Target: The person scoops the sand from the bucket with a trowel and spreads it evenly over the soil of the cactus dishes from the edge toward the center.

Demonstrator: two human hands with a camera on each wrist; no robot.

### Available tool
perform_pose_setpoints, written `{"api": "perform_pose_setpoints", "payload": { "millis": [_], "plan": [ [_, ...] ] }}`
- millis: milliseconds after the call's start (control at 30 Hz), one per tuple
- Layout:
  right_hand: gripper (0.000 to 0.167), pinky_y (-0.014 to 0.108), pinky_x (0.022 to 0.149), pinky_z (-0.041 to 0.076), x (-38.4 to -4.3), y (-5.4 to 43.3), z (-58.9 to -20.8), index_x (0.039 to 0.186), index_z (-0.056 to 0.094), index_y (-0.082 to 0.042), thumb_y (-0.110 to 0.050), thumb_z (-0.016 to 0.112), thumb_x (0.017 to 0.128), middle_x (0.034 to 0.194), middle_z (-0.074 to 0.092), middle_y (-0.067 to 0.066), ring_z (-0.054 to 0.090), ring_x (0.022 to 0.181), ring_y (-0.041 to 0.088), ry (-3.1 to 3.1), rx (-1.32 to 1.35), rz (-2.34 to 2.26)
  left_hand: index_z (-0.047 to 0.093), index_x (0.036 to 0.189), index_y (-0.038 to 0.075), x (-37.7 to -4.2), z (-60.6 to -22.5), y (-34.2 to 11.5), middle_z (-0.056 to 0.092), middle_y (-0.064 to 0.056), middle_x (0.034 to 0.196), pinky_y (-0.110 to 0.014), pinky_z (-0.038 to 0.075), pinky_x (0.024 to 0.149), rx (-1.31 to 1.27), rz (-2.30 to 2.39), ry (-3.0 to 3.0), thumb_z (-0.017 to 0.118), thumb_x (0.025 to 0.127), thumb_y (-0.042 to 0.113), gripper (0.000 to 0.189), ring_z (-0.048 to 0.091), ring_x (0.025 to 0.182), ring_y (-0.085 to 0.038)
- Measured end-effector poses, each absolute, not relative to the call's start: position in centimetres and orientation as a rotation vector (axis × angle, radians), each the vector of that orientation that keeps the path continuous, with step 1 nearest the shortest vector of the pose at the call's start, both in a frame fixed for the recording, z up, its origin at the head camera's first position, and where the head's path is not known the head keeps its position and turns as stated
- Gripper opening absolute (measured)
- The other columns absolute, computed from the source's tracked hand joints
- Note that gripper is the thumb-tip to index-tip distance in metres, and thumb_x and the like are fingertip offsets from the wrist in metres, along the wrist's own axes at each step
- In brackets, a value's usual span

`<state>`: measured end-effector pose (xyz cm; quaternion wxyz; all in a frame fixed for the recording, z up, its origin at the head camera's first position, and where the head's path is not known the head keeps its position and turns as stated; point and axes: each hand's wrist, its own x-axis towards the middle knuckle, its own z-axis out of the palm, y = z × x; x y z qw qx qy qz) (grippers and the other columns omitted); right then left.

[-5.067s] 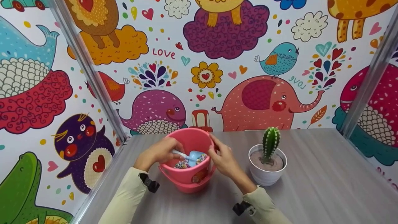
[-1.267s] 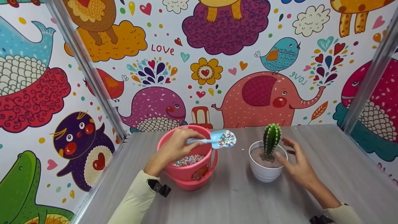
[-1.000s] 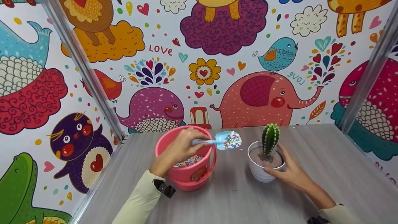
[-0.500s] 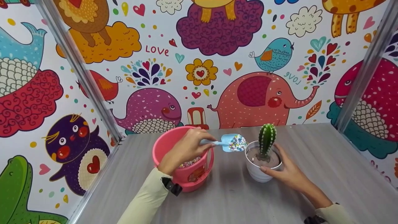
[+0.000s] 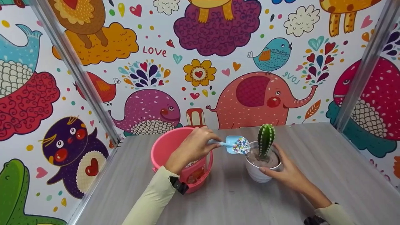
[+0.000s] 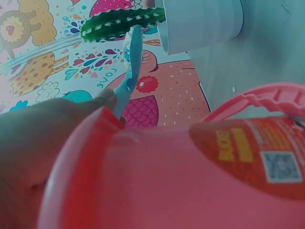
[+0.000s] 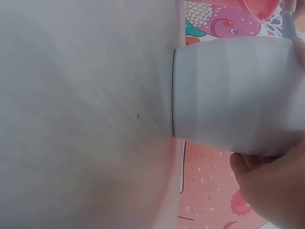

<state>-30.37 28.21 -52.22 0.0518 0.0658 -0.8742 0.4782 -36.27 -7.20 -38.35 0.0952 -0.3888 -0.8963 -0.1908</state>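
Note:
My left hand [image 5: 197,145] pinches the handle of a light blue toy scoop [image 5: 230,143], reaching over the rim of a pink bucket [image 5: 162,150]. Small multicoloured pebbles [image 5: 241,145] fill the scoop's front, which overlaps the left rim of a white flower pot [image 5: 259,175] in the head view. A green cactus [image 5: 266,140] stands upright in that pot's pale soil. My right hand [image 5: 287,173] grips the pot from its right side, thumb at the front. In the right wrist view the pot [image 7: 233,90] stands on the table, with curled fingers [image 7: 267,181] beside it.
The grey wooden table [image 5: 231,203] carries the bucket on the left and the pot on the right. Behind and at both sides rise walls with cartoon animals [image 5: 253,103]. Metal posts [image 5: 84,84] mark the corners. More pebbles lie in the bucket, mostly hidden by the left forearm.
Earlier the left hand dug the scoop in the bucket while the right held its rim. Since then the filled scoop has moved right to the pot, and the right hand has taken hold of the pot.

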Motion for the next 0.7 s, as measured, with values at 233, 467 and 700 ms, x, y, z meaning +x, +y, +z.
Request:
{"api": "perform_pose_setpoints", "payload": {
  "millis": [233, 467, 700],
  "plan": [
    [0.117, 0.083, 0.12, 0.02, -30.4, 28.1, -52.3, 0.174, 0.01, -0.016, -0.051, 0.084, 0.091, 0.18, 0.018, 0.022, 0.02, 0.164, 0.052, -2.662, 0.203, 1.414, 0.086, 0.117, 0.022, -36.4, -38.5, -6.5, 0.083, 0.007, 0.112, -0.036, 0.049, 0.091, -1.159, -0.434, -2.615, 0.082, 0.097, 0.035, 0.024, 0.066, 0.108, -0.015],
    [0.117, 0.082, 0.121, 0.019, -30.4, 28.1, -52.3, 0.175, 0.009, -0.018, -0.053, 0.084, 0.091, 0.181, 0.017, 0.021, 0.019, 0.165, 0.052, -2.673, 0.183, 1.423, 0.086, 0.117, 0.021, -36.4, -38.5, -5.8, 0.083, 0.005, 0.112, -0.035, 0.049, 0.088, -1.147, -0.351, -2.591, 0.083, 0.096, 0.035, 0.025, 0.067, 0.105, -0.016],
    [0.118, 0.083, 0.121, 0.019, -30.4, 28.3, -52.3, 0.175, 0.008, -0.021, -0.054, 0.083, 0.091, 0.181, 0.016, 0.02, 0.018, 0.165, 0.052, -2.678, 0.179, 1.445, 0.086, 0.118, 0.02, -36.4, -38.5, -5.2, 0.083, 0.005, 0.113, -0.036, 0.05, 0.089, -1.15, -0.338, -2.585, 0.083, 0.096, 0.035, 0.026, 0.068, 0.104, -0.017]
  ]
}}
